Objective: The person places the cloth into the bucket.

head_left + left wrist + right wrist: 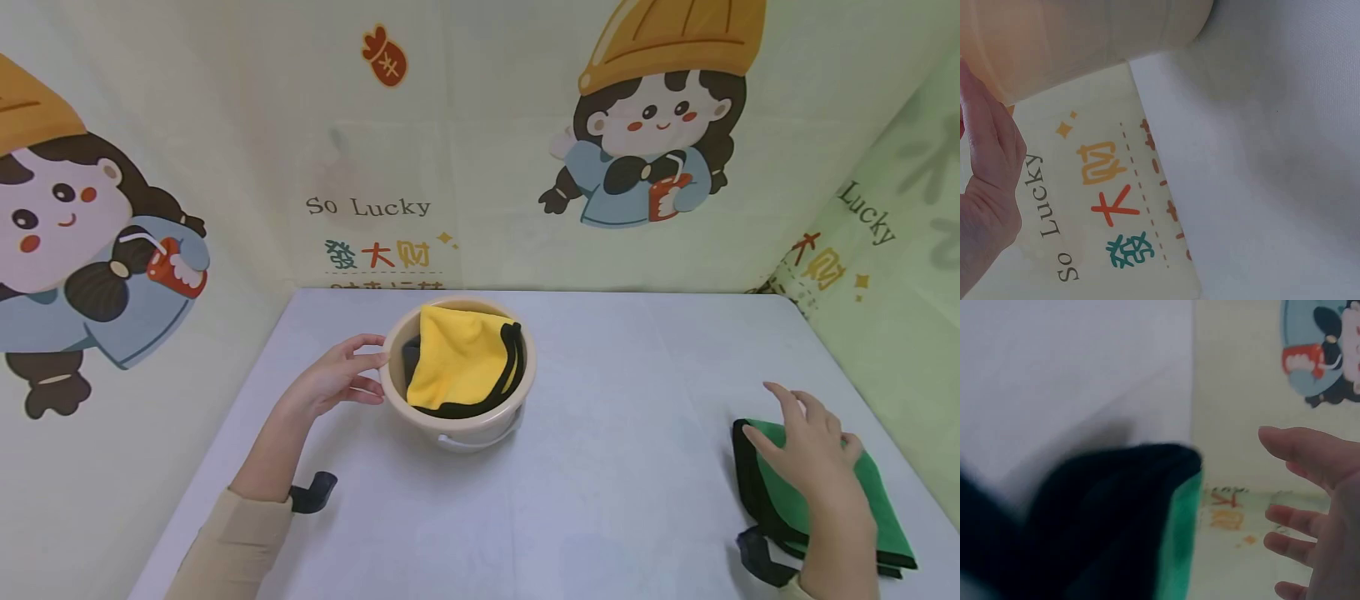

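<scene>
A cream bucket point(456, 425) stands on the table with a folded yellow cloth point(461, 354) edged in black inside it. Something dark grey shows beside the yellow cloth, mostly hidden under it. My left hand point(341, 377) is at the bucket's left side, its extended fingertips right at the rim. In the left wrist view the same hand point(988, 156) lies along the bucket wall point(1085, 44). Over a folded green cloth point(873, 492) with black edging, my right hand point(813, 446) spreads its fingers and holds nothing. The right wrist view has this hand point(1329, 506) beside the cloth's dark edge point(1104, 506).
The white table point(600, 450) stretches between the bucket and the green cloth. A pale handle point(468, 444) hangs down the bucket's front. Printed cartoon sheeting point(495, 167) rises behind the table and along both sides. Dark straps point(313, 493) are on both wrists.
</scene>
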Available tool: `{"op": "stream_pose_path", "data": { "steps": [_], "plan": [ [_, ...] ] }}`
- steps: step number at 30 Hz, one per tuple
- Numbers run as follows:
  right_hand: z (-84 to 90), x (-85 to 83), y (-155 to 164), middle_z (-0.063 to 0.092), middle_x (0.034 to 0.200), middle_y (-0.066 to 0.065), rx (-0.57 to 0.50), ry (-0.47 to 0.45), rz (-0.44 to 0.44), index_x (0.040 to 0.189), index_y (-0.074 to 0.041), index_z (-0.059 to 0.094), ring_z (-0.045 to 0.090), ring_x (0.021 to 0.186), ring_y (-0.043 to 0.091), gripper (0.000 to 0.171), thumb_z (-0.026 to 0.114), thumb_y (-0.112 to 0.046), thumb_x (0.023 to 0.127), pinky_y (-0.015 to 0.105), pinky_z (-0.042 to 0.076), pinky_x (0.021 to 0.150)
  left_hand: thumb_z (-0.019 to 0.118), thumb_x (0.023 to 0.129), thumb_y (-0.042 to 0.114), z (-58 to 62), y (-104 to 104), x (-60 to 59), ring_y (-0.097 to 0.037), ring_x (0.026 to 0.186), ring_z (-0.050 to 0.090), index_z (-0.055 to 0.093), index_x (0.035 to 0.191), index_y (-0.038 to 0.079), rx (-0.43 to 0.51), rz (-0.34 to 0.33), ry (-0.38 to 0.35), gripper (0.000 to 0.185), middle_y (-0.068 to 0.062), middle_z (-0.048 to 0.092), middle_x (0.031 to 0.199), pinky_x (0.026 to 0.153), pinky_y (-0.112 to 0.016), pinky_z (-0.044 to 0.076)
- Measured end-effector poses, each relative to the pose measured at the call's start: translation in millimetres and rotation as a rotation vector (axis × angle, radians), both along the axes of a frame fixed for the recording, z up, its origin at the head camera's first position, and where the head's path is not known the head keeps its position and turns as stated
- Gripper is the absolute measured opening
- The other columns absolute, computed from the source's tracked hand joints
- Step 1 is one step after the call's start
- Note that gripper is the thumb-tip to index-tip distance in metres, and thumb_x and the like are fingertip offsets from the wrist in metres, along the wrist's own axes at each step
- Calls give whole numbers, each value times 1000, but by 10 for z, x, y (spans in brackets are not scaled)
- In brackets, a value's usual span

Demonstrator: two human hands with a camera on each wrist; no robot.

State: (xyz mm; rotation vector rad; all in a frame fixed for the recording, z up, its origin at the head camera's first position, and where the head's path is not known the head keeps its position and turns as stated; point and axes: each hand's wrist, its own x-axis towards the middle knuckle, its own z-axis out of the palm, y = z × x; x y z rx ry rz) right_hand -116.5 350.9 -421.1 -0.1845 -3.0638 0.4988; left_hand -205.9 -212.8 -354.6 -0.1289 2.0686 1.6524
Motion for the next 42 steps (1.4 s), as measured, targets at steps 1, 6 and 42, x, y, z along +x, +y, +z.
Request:
{"op": "stream_pose_path", "data": {
  "steps": [1, 6, 42],
  "plan": [
    [-33, 21, 50, 15, 132, 34, 1, -22, -8, 145, -15, 11, 15, 113, 57, 78, 53, -47, 88, 72, 12, 80, 57, 91, 26, -4, -1, 0, -18, 64, 65, 29, 137, 6, -2, 2, -1, 57, -10, 59, 93, 67, -35, 56],
    [-176, 97, 208, 12, 129, 38, -2, -113, -34, 145, -13, 5, 12, 111, 60, 88, 52, -56, 85, 76, 11, 77, 57, 91, 26, -5, -3, 4, -18, 64, 64, 29, 137, 7, 3, 5, -4, 58, -10, 59, 93, 67, -34, 56],
    [-410, 74, 234, 9, 120, 45, -29, -427, -153, 136, 4, 8, 12, 107, 67, 104, 68, -52, 73, 80, 7, 82, 57, 91, 27, -30, -3, -20, -18, 62, 65, 29, 137, 8, 9, 12, -9, 58, -10, 59, 88, 65, -34, 57]
  ]
}}
